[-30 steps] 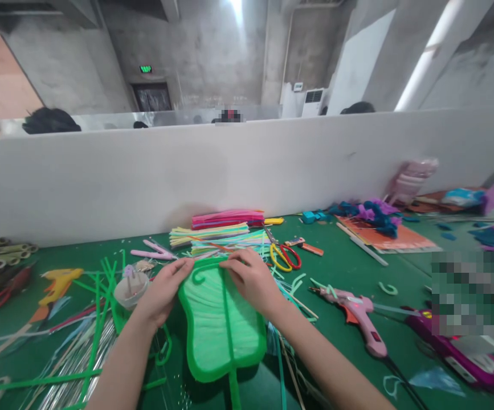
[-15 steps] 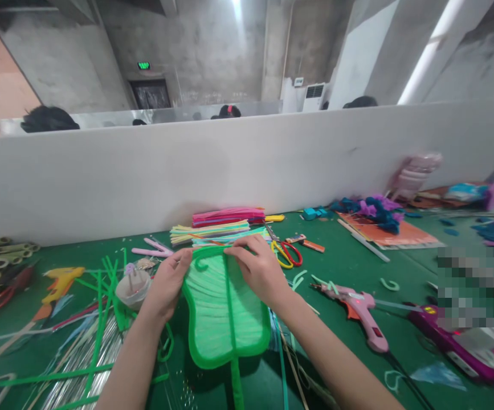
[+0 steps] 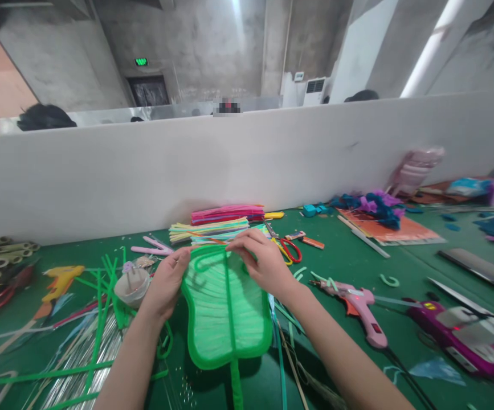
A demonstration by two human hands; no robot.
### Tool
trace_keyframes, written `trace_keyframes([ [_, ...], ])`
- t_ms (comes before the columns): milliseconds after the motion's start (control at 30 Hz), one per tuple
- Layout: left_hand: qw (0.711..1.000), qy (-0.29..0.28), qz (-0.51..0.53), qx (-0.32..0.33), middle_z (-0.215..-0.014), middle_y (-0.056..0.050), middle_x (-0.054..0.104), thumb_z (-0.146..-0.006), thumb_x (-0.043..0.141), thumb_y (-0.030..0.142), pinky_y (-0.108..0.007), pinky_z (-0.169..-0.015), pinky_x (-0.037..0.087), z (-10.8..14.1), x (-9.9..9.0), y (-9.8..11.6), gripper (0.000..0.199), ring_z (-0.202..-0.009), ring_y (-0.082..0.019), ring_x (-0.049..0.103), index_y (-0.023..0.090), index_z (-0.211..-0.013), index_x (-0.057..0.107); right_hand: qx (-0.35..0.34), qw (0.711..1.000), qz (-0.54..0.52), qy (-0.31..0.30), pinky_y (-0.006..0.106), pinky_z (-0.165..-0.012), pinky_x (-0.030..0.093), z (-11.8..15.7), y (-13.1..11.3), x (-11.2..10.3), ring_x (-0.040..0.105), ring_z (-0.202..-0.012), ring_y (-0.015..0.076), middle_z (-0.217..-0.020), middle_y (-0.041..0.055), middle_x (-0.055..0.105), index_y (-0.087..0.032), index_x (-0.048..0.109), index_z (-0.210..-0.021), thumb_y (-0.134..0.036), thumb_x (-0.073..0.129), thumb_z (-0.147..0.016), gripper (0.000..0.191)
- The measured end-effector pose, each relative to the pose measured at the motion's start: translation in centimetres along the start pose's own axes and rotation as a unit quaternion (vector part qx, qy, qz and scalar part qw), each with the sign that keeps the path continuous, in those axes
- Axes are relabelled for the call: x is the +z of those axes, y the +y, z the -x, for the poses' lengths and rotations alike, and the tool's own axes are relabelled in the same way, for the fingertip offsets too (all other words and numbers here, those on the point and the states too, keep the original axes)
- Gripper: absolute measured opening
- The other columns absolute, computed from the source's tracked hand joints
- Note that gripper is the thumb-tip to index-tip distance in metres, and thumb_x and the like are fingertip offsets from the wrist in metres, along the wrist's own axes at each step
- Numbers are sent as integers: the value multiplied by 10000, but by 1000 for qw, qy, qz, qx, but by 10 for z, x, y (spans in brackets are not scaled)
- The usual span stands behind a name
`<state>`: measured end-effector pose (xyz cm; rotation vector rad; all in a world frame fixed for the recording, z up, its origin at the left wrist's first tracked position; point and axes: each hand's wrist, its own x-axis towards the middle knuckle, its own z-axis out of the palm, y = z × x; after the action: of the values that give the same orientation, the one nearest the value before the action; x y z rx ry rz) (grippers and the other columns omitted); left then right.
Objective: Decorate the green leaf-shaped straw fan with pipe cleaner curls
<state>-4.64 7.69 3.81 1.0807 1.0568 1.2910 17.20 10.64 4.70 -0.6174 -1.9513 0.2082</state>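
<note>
A green fan-shaped piece (image 3: pixel 210 324) hangs upright in front of me, with a fuzzy pipe-cleaner rim, a central rib and a green handle pointing down. My left hand (image 3: pixel 167 282) is closed on its upper left edge, thumb and fingers pinching the rim. At the top centre, my right hand (image 3: pixel 264 262) has its fingertips pinched together where the rib meets the rim. A thin green pipe cleaner (image 3: pixel 199 263) curves across the upper left of the fan's face towards those fingertips. Exactly what the right fingertips grip is hidden.
Bundles of coloured pipe cleaners (image 3: pixel 227 214) lie against the white partition (image 3: pixel 144 176). Red-and-yellow scissors (image 3: pixel 292 250) lie behind my right hand. A pink glue gun (image 3: pixel 360 304) is at right, a yellow one (image 3: pixel 61 282) at left. A small cup (image 3: pixel 132 286) stands beside my left hand.
The thin green pipe cleaner on the fan's face has shifted from a tight curl to a longer, flatter curve. My right hand has moved slightly up and right; the left stays put.
</note>
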Motion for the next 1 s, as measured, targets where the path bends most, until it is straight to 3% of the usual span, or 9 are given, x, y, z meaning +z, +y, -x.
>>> trace_keyframes([
  [100,1000,3,-5,-5,-982,-121,769,-719,722,612,-349,-753,552,0,1,-1,637,-886,-282,713,150,-1156,690,6,1000,2,-7,337,-799,505,0,0,0,602,-908,188,-938,65,651,-201,673,-951,-69,473,-933,240],
  [300,1000,-5,-8,-10,-984,-119,768,-720,725,605,-349,-742,553,1,4,0,634,-857,-278,715,154,-1164,689,-40,990,130,-33,374,-815,458,2,3,4,549,-951,223,-980,85,650,-198,676,-979,-7,464,-895,296],
  [567,1000,-1,-8,-16,-1015,-110,763,-740,701,612,-337,-711,554,2,5,0,626,-854,-266,712,161,-1173,677,-35,985,167,-37,388,-835,462,3,0,2,545,-965,225,-1010,97,636,-201,694,-1004,-19,474,-894,305],
  [800,999,13,-27,-30,-994,-46,767,-628,861,372,-286,-738,551,4,6,4,523,-842,-207,709,207,-1097,697,-44,984,168,-48,377,-835,470,4,1,4,538,-948,219,-994,95,636,-196,696,-987,-24,462,-905,301],
  [1000,998,19,-49,-20,-1037,-52,756,-615,865,335,-300,-771,551,3,4,2,501,-891,-214,698,201,-1071,707,-46,983,170,-46,366,-832,477,4,0,3,553,-952,219,-1001,100,647,-183,689,-1006,-55,490,-914,254],
])
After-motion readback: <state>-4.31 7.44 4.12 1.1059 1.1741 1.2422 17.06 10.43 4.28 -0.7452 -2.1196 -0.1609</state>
